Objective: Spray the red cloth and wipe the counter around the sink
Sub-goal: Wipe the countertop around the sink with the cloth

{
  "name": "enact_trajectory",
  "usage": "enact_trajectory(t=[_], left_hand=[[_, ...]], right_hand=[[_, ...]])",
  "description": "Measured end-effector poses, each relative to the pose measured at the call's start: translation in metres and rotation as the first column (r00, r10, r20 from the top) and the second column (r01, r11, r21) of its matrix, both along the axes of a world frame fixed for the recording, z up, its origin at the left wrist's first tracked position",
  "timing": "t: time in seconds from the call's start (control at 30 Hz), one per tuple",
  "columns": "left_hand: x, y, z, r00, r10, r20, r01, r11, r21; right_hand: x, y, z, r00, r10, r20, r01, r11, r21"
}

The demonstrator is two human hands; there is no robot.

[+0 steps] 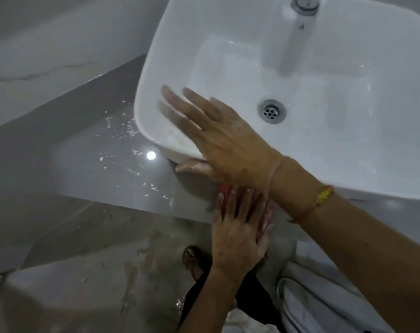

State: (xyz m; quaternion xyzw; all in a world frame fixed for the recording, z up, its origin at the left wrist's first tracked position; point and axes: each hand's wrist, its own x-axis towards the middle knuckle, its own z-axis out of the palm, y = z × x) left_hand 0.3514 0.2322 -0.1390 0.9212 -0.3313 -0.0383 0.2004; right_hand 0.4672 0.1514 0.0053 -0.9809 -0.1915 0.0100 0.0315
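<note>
The bench [88, 164] is grey, glossy and wet on the left, with beads and streaks of water catching the light. A wet polished surface like that should let a damp cloth slide easily, so it needs pressure from above more than any grip.

At the bench's front edge, just below the sink's [151, 116] near corner, the left hand [237, 227] lies flat, fingers spread and pointing away from the person, pressing down on the cloth [224, 189]. Only a small red sliver shows past the fingertips, and a pinkish edge beside the palm; the rest is hidden under the hands. It looks soft, thin and light, probably soaked and limp, so it will bunch or slip out if pushed by one corner. The best hold, I judge, is a flat palm over its middle, or a gathered wad pinched in the fingers.

The right hand [218, 140] reaches across above it, open, fingers splayed over the sink's rim and blurred; it holds nothing that I can see. Its thumb lies low by the sink's base.

The sink itself is smooth white ceramic, hard and slick.
</note>
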Motion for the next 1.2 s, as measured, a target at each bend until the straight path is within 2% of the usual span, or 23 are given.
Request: enact_trajectory(t=[0.07,0.1,0.2,0.4,0.63,0.8,0.93,1.07,1.2], left_hand=[[0.011,0.018,-0.003,0.999,0.017,0.040,-0.015,0.999,-0.037],[0.019,0.032,-0.004,0.997,0.045,0.064,-0.043,0.998,-0.042],[0.046,0.082,-0.006,0.987,0.116,0.114,-0.120,0.992,0.028],[0.113,0.182,-0.004,0.975,0.197,0.105,-0.217,0.948,0.235],[0.163,0.174,0.007,0.950,0.312,0.021,-0.307,0.918,0.252],[0.136,0.171,0.010,0.933,0.360,0.017,-0.352,0.901,0.252],[0.120,0.183,0.014,0.904,0.427,-0.020,-0.407,0.873,0.269],[0.152,0.203,0.019,0.877,0.478,-0.053,-0.440,0.842,0.312],[0.202,0.222,0.020,0.851,0.526,-0.013,-0.493,0.806,0.328]], right_hand=[[0.019,0.020,-0.002,0.993,0.120,0.015,-0.118,0.990,-0.081],[0.025,0.027,-0.004,0.992,0.126,-0.010,-0.126,0.990,-0.070],[0.024,0.024,-0.008,0.995,0.001,-0.104,0.005,0.998,0.059],[0.025,0.025,-0.008,0.983,-0.111,-0.148,0.127,0.987,0.103],[0.024,0.026,-0.006,0.976,-0.161,-0.144,0.182,0.973,0.143],[0.023,0.027,-0.004,0.972,-0.178,-0.151,0.196,0.973,0.121],[0.019,0.027,-0.003,0.974,-0.204,-0.097,0.214,0.971,0.108],[0.020,0.029,-0.002,0.977,-0.206,-0.060,0.212,0.970,0.118],[0.021,0.029,-0.002,0.975,-0.210,-0.074,0.218,0.968,0.124]])
